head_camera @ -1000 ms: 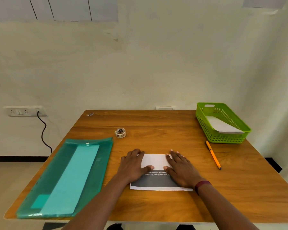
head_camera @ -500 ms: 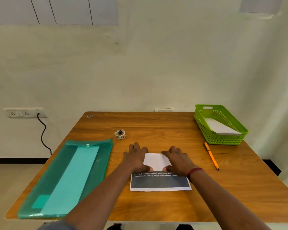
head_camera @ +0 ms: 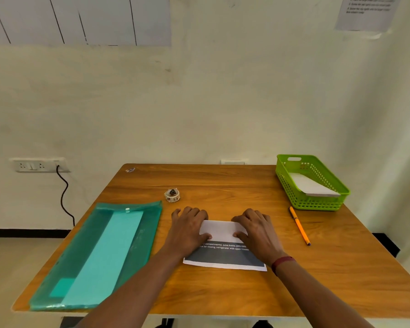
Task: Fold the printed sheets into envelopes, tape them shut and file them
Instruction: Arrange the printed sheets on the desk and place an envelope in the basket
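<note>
A printed sheet [head_camera: 224, 255] lies on the wooden table [head_camera: 246, 292] in front of me, its far part folded over so a white flap [head_camera: 221, 230] covers the dark print. My left hand [head_camera: 188, 229] presses flat on the flap's left end. My right hand [head_camera: 258, 230] presses on its right end, fingers spread. A small roll of tape [head_camera: 172, 195] sits just beyond my left hand. A teal plastic folder [head_camera: 100, 254] lies at the left.
A green basket [head_camera: 317, 204] holding a white folded paper [head_camera: 310, 185] stands at the back right. An orange pen [head_camera: 299, 225] lies between the basket and my right hand. A wall socket with a black cable [head_camera: 63, 197] is at the left.
Both hands slid apart along the folded flap, towards its ends, and a little further from me. The camera view tilted up slightly.
</note>
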`<state>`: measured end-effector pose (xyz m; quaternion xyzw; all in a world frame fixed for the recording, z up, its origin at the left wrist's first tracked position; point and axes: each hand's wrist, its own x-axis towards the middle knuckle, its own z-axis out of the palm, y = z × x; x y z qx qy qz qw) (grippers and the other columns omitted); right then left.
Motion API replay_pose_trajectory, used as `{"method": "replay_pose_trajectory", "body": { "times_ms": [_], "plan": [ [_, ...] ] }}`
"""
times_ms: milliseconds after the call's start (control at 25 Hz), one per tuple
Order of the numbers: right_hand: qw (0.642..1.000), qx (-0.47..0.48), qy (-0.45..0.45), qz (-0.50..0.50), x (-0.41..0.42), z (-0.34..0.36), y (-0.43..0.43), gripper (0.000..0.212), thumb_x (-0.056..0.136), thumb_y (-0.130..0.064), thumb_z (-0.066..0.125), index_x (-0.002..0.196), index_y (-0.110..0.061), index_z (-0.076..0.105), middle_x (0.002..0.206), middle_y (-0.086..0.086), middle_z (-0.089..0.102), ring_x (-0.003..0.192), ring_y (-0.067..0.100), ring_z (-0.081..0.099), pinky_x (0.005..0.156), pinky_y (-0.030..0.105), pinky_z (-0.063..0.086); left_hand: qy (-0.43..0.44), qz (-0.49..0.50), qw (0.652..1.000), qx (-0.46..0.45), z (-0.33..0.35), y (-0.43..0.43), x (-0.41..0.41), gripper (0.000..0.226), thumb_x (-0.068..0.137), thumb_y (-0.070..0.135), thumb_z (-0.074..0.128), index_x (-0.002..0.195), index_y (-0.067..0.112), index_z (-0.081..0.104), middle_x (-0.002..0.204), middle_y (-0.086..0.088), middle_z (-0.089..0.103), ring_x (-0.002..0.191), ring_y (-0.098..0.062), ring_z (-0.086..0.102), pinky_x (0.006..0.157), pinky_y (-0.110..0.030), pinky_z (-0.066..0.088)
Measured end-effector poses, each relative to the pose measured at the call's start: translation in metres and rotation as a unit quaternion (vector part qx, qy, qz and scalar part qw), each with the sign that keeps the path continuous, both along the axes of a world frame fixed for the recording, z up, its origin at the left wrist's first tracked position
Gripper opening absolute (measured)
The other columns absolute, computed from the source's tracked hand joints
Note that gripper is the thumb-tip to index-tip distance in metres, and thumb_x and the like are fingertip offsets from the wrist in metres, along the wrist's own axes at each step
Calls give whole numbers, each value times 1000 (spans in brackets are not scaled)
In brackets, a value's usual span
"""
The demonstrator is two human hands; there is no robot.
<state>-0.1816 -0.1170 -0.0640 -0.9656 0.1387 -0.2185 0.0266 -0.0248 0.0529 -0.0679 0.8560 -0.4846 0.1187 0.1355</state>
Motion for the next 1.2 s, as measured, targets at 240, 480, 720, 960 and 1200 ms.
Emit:
{"method": "replay_pose_trajectory", "body": {
  "times_ms": [240,480,720,960,1200],
  "plan": [
    [999,-9,-21,27,-6,2,8,15,85,-19,72,99,-24,71,94,-2,65,88,21,62,77,37,49,-52,-30,998,5,-5,12,-7,6,93,32,60,97,28,58,89,9,66,91,-14,59,109,-49,33],
    [996,45,76,13,-7,-24,9,42,94,-26,50,136,-25,53,143,-2,52,129,15,48,104,29,41,34,-62,997,39,-19,17,-13,26,91,20,50,116,27,49,115,2,63,102,-19,56,94,-31,41],
    [980,59,188,11,-9,-43,9,65,99,-51,30,155,-19,18,163,4,12,150,16,11,120,32,10,93,-52,986,126,-40,21,-15,70,96,58,29,155,23,13,163,-3,16,149,-18,17,120,-33,13],
    [969,37,243,15,-7,-50,13,83,91,-69,11,155,-20,-7,162,4,-14,149,20,-13,121,40,-6,62,-70,971,222,-44,16,-22,75,95,65,10,154,26,-16,160,4,-23,148,-17,-21,121,-44,-10],
    [973,43,227,29,6,-56,31,74,94,-62,5,153,-19,-10,162,3,-16,147,16,-20,118,37,-13,58,-74,977,191,-46,7,-37,65,100,49,11,155,23,-12,162,4,-19,148,-16,-21,121,-45,-9]
  ]
}}
